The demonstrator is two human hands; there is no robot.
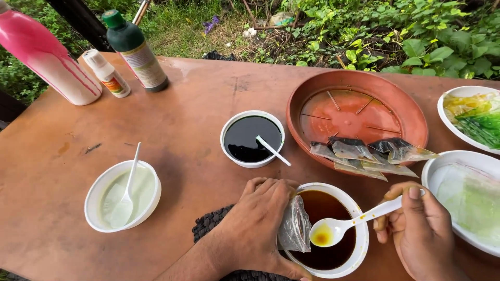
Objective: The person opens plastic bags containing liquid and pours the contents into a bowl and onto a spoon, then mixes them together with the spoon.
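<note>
Fingers, left hand (255, 218): were closed around a small clear plastic bag (295, 225), pinching it at the near-left rim of the white bowl of brown liquid (360, 244).
Fingers, right hand (416, 229): were clamped on the handle of a white plastic spoon (348, 225); thumb lay on top near the handle end.
Spoon: bowl end sat over the brown liquid, just beside the bag, with a little yellow-orange liquid in it.
Brown bowl: stood at the near edge of the table (198, 119), between the two hands, partly on a dark woven mat (208, 225).
Dark bowl (227, 151): white bowl of near-black liquid, behind the left hand, with a white spoon leaning in it.
Pale bowl (94, 200): white bowl of pale green liquid at left, well apart from the hands, a white spoon resting in it.
Terracotta saucer (411, 112): round, behind the brown bowl; several filled clear bags (372, 153) lay across its near rim.
Right edge: white dish with a clear greenish bag (471, 200) near the right hand; another dish with yellow and green bags (476, 119) behind it.
Far left: pink-streaked white bottle (49, 57), small white bottle (107, 73), dark green bottle (135, 49), all tilted in view.
View: head camera only.
</note>
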